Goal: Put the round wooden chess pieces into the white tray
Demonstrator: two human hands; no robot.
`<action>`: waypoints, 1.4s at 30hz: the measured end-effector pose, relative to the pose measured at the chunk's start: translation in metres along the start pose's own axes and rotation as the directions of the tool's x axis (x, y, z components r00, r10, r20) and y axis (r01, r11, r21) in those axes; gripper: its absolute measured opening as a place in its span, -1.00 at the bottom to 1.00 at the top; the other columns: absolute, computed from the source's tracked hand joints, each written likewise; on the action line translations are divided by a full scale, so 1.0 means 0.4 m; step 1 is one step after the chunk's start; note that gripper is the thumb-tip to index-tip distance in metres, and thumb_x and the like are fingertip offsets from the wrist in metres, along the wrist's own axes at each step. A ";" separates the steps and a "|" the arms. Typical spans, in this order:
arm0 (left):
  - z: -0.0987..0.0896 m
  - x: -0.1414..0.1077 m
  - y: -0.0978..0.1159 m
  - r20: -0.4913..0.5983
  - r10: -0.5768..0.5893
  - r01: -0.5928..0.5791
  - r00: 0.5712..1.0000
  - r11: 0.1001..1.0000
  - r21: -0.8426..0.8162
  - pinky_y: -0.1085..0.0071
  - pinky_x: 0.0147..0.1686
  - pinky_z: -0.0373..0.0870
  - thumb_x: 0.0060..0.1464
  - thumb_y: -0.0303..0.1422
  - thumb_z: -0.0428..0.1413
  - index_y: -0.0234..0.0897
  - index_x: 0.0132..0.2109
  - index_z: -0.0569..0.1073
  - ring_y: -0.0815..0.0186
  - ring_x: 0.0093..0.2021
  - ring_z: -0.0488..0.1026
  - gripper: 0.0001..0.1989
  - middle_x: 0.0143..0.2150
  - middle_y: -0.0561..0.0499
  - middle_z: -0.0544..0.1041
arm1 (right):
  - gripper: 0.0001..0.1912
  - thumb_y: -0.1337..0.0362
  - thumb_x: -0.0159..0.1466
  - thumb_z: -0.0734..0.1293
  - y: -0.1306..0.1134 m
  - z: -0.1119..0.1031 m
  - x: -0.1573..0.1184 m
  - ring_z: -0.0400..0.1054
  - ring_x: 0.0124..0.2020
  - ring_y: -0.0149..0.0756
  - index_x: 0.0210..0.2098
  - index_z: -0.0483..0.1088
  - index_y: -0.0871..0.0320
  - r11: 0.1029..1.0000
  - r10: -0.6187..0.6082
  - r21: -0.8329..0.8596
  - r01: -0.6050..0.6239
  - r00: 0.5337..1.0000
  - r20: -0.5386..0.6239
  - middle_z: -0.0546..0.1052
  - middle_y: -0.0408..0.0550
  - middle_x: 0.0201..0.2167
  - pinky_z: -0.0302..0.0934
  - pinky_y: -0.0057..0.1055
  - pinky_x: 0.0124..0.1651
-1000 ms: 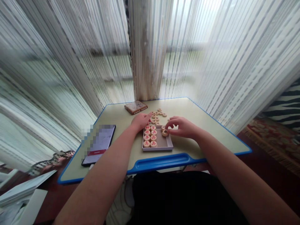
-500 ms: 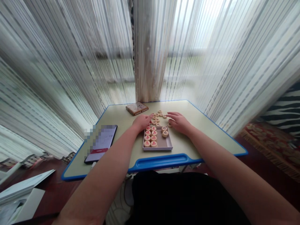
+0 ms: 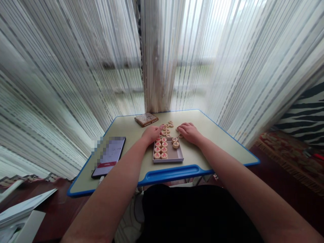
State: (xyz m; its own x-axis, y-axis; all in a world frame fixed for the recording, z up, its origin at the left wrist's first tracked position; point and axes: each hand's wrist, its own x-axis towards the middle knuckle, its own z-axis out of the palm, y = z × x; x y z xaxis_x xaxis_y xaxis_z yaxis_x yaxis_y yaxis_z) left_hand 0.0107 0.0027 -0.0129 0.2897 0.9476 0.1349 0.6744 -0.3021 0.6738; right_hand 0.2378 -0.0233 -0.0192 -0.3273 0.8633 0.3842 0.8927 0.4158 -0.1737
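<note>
An open shallow box (image 3: 179,155) holds round wooden xiangqi pieces, with two columns of red-marked ones (image 3: 164,149) at its left and a few dark-marked ones (image 3: 176,144) at its upper right. Beyond the box, several loose pieces (image 3: 168,131) lie on the table. My left hand (image 3: 152,133) is at the box's far left corner, its fingers beside the loose pieces; whether it holds one is hidden. To the right of them, my right hand (image 3: 189,132) rests low over the table, its bent fingertips at a piece (image 3: 177,129), with another piece partly under the hand.
A patterned box lid (image 3: 146,119) lies at the back left of the blue-edged table (image 3: 222,145). A phone or tablet (image 3: 111,156) with a cable is at the left. Striped curtains hang behind; a blue tray groove (image 3: 174,172) runs along the near edge.
My right hand has moved slightly nearer the loose pieces, and its fingers have lowered onto the piece there. My left hand has hardly moved. The view has shifted a little.
</note>
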 end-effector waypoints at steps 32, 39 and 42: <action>-0.003 -0.004 0.008 0.016 0.005 -0.005 1.000 1.000 0.001 0.41 -0.48 0.22 0.08 0.05 -0.19 -0.33 -0.48 0.48 0.33 -0.55 0.35 -0.41 -0.56 -0.03 0.47 | -0.77 0.31 0.11 0.23 -0.036 -0.028 -0.011 0.31 -0.16 -0.17 -0.31 0.51 0.12 0.979 0.199 0.046 -0.199 0.980 -0.003 0.54 -0.03 -0.38 0.17 -0.33 -0.09; -0.002 -0.004 0.004 0.011 0.007 -0.007 1.000 1.000 -0.003 0.42 -0.48 0.21 0.08 0.06 -0.20 -0.33 -0.47 0.48 0.34 -0.56 0.35 -0.40 -0.56 -0.02 0.47 | -0.78 0.32 0.09 0.27 -0.030 -0.018 -0.010 0.31 -0.16 -0.15 -0.29 0.50 0.14 0.983 0.173 0.058 -0.172 0.985 -0.009 0.55 -0.03 -0.33 0.19 -0.31 -0.07; 0.000 -0.002 0.002 0.008 0.005 -0.006 1.000 1.000 0.011 0.42 -0.49 0.21 0.09 0.05 -0.19 -0.34 -0.46 0.49 0.34 -0.55 0.35 -0.41 -0.56 -0.03 0.48 | -0.78 0.29 0.09 0.28 -0.024 -0.013 -0.008 0.32 -0.20 -0.17 -0.28 0.50 0.14 0.987 0.144 0.080 -0.140 0.989 -0.040 0.55 -0.04 -0.33 0.17 -0.29 -0.07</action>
State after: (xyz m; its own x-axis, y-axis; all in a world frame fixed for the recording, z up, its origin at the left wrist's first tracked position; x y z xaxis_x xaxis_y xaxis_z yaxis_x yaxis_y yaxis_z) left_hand 0.0110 0.0017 -0.0127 0.2990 0.9450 0.1325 0.6800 -0.3084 0.6651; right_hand 0.2320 -0.0315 -0.0140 -0.1829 0.9020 0.3912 0.9021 0.3121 -0.2979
